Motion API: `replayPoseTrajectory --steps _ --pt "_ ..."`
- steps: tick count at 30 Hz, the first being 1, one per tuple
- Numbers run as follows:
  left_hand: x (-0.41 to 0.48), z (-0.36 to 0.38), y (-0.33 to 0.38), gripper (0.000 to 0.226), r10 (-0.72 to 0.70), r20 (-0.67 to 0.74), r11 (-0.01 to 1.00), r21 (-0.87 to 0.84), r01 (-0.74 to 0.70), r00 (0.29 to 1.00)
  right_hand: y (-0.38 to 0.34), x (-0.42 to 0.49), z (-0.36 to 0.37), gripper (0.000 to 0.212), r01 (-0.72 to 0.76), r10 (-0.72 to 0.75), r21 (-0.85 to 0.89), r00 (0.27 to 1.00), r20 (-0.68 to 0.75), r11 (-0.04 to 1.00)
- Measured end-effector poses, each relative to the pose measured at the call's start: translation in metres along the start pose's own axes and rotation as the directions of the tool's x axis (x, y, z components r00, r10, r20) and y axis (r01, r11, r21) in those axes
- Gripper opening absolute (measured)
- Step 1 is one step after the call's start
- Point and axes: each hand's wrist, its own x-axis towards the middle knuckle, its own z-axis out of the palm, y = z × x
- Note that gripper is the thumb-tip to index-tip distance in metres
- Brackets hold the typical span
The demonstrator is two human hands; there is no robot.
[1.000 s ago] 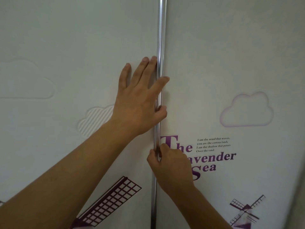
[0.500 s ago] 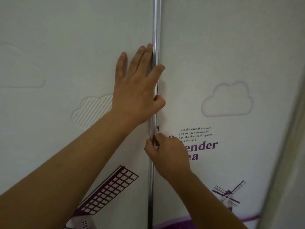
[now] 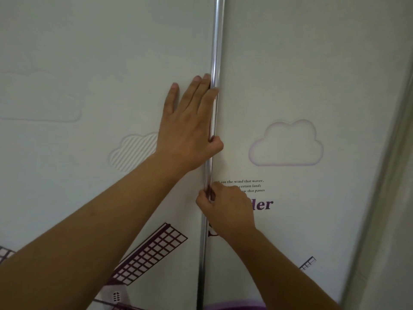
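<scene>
Two white door panels with purple windmill prints meet at a vertical chrome strip. My left hand lies flat on the left panel. Its fingers are straight and point up beside the strip, and the thumb reaches across the strip. Lower down, my right hand pinches the chrome strip between thumb and fingers, in front of the right panel. That panel carries a cloud outline and purple lettering, part of which is hidden behind the strip and my hand.
A grey frame edge runs slantwise down the right side of the view, past the right panel. Embossed clouds mark the left panel. A purple band shows at the bottom.
The strip and left panel have slid right over the right panel, covering more of its lettering. Both hands kept their hold and moved with it. The frame edge has come into view.
</scene>
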Motion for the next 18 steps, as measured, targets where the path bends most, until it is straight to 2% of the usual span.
replayPoseTrajectory --steps 9,18 --pt "0.01 0.025 0.026 0.093 0.02 -0.1 0.999 -0.033 -0.023 0.995 0.029 0.004 -0.011 0.034 -0.041 0.042 0.037 0.998 -0.037 0.998" --pt "0.022 0.039 0.062 0.096 0.018 -0.076 0.999 -0.028 -0.021 0.997 0.071 0.007 -0.021 0.033 -0.041 0.043 0.046 0.998 -0.042 0.998"
